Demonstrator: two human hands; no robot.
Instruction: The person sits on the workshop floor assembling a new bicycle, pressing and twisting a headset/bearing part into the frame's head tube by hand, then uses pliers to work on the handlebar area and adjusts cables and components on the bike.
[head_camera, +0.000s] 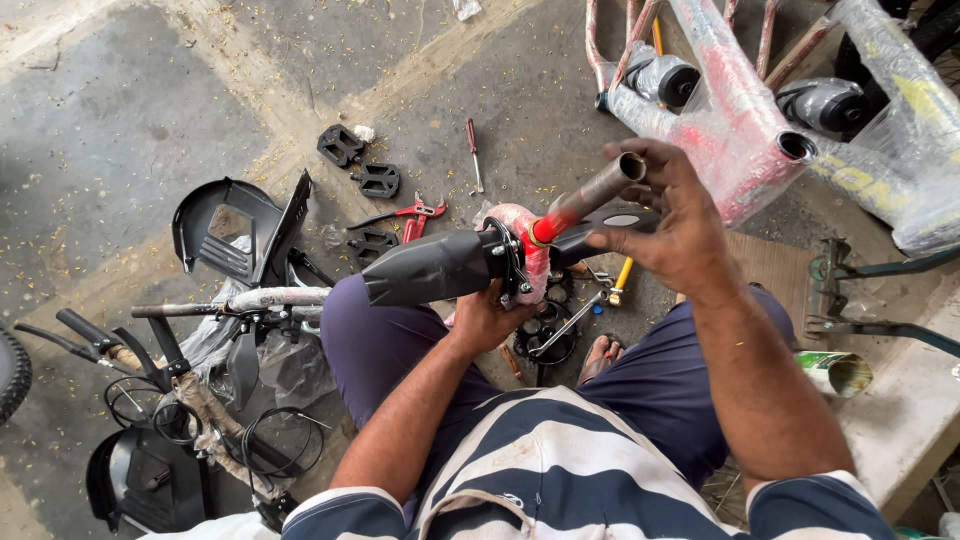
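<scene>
Over the person's lap, the left hand (487, 318) clenches the wrapped fork crown (524, 245) from below to steady it and its black mudguard (430, 268), while the right hand (668, 222) grips what seems to be the steerer tube (590, 195), fingers curled over its open end.

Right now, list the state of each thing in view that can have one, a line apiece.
Left hand: shut around the wrapped fork crown, from below.
Right hand: fingers closed on the steerer tube, near its open top end.
Black mudguard: fixed at the crown, lying across the knee.
Red pliers: on the floor, jaws apart.
Screwdriver: lying flat, untouched.
Bicycle frame: plastic-wrapped, on the ground.
</scene>
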